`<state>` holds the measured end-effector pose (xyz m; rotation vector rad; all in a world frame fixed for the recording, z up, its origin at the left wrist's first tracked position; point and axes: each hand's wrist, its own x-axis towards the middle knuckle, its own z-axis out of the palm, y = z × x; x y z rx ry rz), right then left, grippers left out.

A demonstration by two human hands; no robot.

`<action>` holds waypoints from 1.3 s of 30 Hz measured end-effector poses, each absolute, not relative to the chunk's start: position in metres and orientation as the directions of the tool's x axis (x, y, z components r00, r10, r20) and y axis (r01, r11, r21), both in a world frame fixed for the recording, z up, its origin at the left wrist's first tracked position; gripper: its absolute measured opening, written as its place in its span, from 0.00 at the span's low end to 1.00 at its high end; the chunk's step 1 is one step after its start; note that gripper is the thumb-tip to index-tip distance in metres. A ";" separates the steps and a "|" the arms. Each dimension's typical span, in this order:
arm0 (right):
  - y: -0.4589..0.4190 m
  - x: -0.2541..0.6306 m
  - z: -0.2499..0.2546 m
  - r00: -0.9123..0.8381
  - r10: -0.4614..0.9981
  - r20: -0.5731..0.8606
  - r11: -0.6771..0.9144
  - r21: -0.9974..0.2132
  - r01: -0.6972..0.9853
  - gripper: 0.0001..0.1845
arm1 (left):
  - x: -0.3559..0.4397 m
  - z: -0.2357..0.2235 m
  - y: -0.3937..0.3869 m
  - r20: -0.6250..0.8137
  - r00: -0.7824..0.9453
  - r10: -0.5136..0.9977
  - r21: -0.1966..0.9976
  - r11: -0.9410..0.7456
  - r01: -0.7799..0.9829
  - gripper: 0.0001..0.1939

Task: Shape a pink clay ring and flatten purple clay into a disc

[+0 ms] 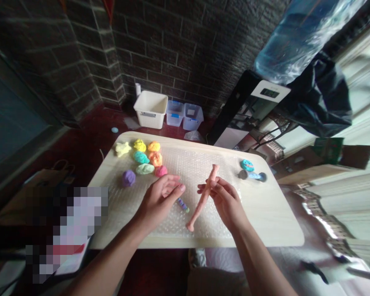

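Observation:
My right hand [228, 201] pinches a long salmon-pink clay roll [200, 204] near its upper part. The roll slants over the table, flared at both ends. My left hand [157, 199] is held to its left with fingers apart and nothing in it. Between the hands, a small purple striped stick with a green tip [183, 204] lies on the bubble wrap [185, 162], partly hidden by my left hand. Soft clay lumps sit beyond my left hand, among them a pink one [160, 171], a pale green one [144, 169], a teal one [141, 157] and a purple one [128, 178].
On the right of the wooden table [274, 218] are a blue round piece [247, 165] and a dumbbell-shaped piece [253, 176]. Behind it, a white bin [151, 109] and clear plastic boxes [193, 117] stand on the floor. A water dispenser [269, 92] rises at the back right.

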<state>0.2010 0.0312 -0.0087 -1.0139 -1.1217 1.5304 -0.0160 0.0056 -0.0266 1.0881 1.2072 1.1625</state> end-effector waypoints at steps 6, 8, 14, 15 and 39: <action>0.031 0.193 -0.005 -0.269 0.955 -0.124 -0.207 -0.929 -0.308 0.10 | 0.002 -0.018 0.006 -0.181 0.259 0.949 0.961 0.228 -0.160 0.18; 0.030 0.190 -0.006 -0.294 0.948 -0.124 -0.220 -0.921 -0.321 0.10 | 0.006 -0.016 0.004 -0.203 0.331 0.921 0.938 0.281 -0.205 0.18; 0.027 0.183 -0.007 -0.233 0.972 -0.035 -0.117 -0.930 -0.350 0.13 | 0.007 -0.023 0.000 -0.085 0.333 0.939 0.965 0.160 -0.206 0.13; 0.026 0.182 -0.006 -0.204 0.979 -0.009 -0.082 -0.933 -0.350 0.11 | 0.005 -0.024 0.000 -0.064 0.318 0.946 0.978 0.123 -0.169 0.13; 0.035 0.186 0.022 0.112 0.977 -0.183 -0.083 -0.803 -0.590 0.14 | -0.024 -0.014 0.012 0.167 -0.004 0.986 0.968 -0.165 -0.189 0.12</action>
